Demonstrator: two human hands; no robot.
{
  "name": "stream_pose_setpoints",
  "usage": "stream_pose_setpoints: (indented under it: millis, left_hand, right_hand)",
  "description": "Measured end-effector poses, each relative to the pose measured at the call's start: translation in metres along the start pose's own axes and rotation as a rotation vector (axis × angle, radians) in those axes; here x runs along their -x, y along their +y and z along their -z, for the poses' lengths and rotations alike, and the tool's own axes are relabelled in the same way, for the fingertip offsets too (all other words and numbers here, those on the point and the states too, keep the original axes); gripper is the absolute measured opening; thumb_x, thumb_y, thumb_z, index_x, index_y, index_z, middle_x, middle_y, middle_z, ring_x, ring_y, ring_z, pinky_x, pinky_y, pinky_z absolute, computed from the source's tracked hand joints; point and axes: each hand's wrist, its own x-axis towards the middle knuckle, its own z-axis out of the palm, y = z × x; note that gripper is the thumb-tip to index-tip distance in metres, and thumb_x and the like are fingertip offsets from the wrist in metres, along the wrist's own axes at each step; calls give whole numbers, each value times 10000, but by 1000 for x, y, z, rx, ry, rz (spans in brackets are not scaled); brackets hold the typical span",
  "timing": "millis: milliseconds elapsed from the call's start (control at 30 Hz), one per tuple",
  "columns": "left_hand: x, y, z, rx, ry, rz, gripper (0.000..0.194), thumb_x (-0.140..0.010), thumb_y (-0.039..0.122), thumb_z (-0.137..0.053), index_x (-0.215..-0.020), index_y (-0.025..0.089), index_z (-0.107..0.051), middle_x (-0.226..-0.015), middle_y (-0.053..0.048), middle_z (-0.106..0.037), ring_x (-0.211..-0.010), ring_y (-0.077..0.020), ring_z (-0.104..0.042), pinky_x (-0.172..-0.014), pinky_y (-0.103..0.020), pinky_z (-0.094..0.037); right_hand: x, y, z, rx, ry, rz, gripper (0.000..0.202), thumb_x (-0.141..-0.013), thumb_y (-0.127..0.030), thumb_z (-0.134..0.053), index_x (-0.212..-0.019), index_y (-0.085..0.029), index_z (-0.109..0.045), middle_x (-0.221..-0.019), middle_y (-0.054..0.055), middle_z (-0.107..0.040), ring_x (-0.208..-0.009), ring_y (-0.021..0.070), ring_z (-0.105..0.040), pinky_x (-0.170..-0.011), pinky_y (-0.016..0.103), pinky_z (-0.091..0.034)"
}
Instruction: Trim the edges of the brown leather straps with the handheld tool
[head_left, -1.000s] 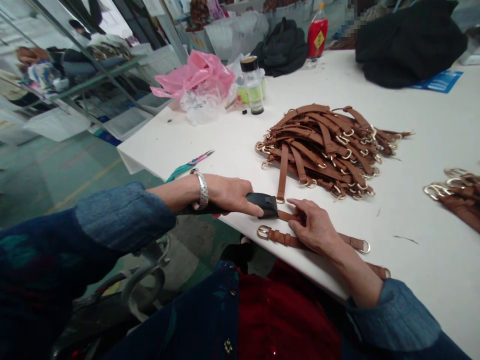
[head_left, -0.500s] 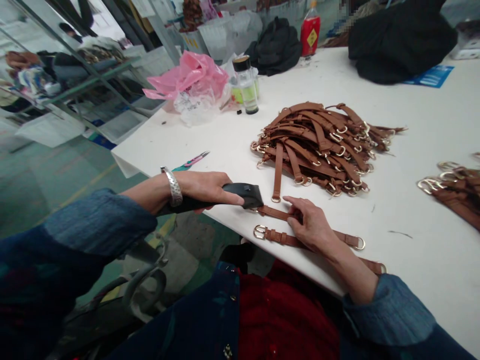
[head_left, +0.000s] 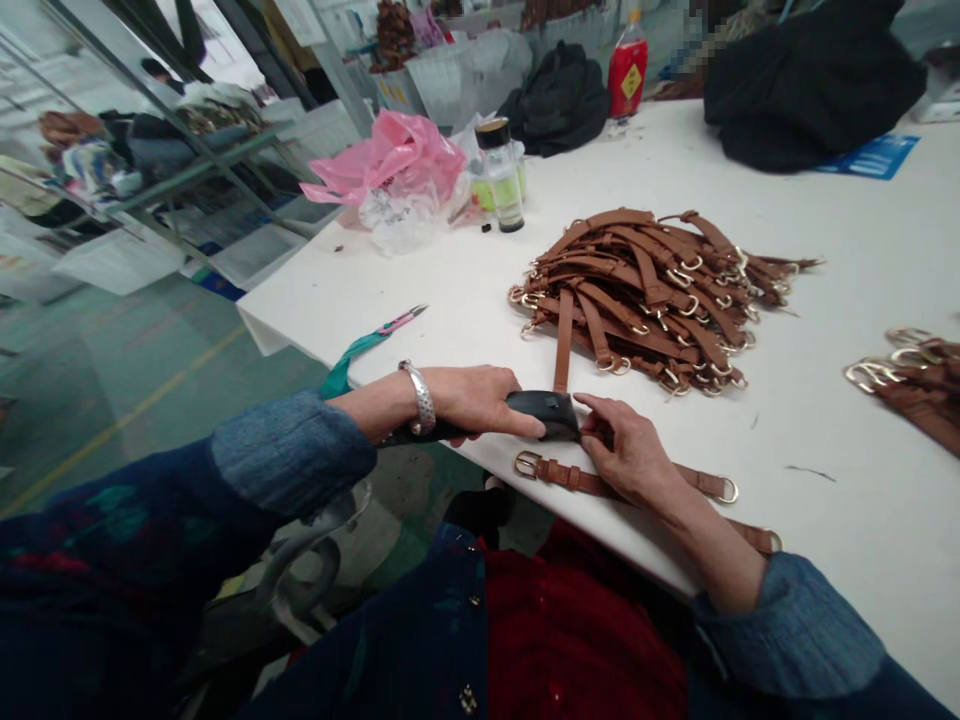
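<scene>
My left hand is wrapped round a black hand-held tool, its kind unclear, with the blunt front end low over the table. That end covers the left part of a brown leather strap, which shows again at its D-ring end. My right hand is closed on this strap, fingers curled right beside the tool; the grip itself is partly hidden. Nearer the table edge lies a second brown strap with a gold buckle, passing under my right wrist.
A pile of brown straps with gold rings lies beyond my hands, more straps at the right. Pink-handled snips with a teal ribbon lie left. Farther back are a pink bag, glass jar, red bottle and black cloth.
My left hand has moved right with the black tool, along the strap and up to my right fingers, covering the strap's left part. My right hand has stayed almost in place.
</scene>
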Motion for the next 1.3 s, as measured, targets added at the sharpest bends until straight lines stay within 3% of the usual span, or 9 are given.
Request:
stream_pose_setpoints:
  millis: [200,500,733,833,967,1067,1167,1300]
  left_hand:
    - [20,-18,6,-2,1,102,573,-706,693,-473,-794,140,-595,-557,-49,-590,-426,-159,-527,-393,-245,-366]
    - [0,5,-15,32,110,20,642,-676,742,-475,-848,136,-601,-600,-50,-620,-463,-149,-549,-429,-244,-389]
    - [16,-25,-19,194,200,-29,592,-727,738,-441,-744,158,-556,-566,-34,-601,-460,-149,-560,-430,-239,-405]
    - [25,-29,-18,192,198,-35,562,-755,718,-427,-697,170,-536,-520,-25,-584,-447,-145,-552,-415,-228,-386]
    - [31,-13,-23,195,160,-76,549,-757,713,-431,-737,177,-550,-526,-17,-577,-459,-149,-549,-416,-229,-386]
    - [26,9,-30,179,111,-153,546,-762,695,-442,-853,178,-593,-606,-12,-596,-477,-140,-539,-425,-229,-377]
    - [15,35,-37,111,93,-272,501,-783,637,-459,-918,182,-618,-722,-15,-625,-557,-131,-545,-484,-219,-382]
    - [-1,64,-44,-35,83,-283,514,-780,629,-450,-962,174,-605,-711,-17,-615,-601,-147,-536,-539,-233,-381]
  right_hand:
    - [-1,2,-2,27,-11,17,521,-691,-100,-492,-1205,-162,-544,-854,51,-611,-805,194,-516,-788,344,-446]
    - [0,0,1,2,14,-12,538,-692,-109,-507,-1226,-162,-542,-846,45,-616,-779,180,-530,-770,333,-450]
    - [-11,-12,-9,-60,29,-26,456,-723,-128,-549,-1174,-183,-580,-867,37,-634,-772,157,-546,-771,313,-448]
    - [-9,-14,5,-100,60,-23,391,-783,-181,-535,-1171,-179,-582,-949,58,-637,-824,160,-563,-784,313,-453]
    - [29,5,48,82,168,-52,306,-798,-201,-519,-1085,-194,-624,-1011,67,-628,-885,183,-562,-834,350,-445]
    - [72,21,72,281,160,-163,234,-796,-254,-542,-993,-210,-660,-947,61,-626,-876,205,-560,-790,356,-450]
    - [100,29,76,303,156,-201,211,-817,-281,-542,-973,-219,-671,-938,61,-620,-900,210,-553,-793,350,-447]
    - [101,31,67,237,200,-210,201,-816,-285,-562,-957,-213,-685,-883,61,-632,-847,202,-561,-757,335,-450]
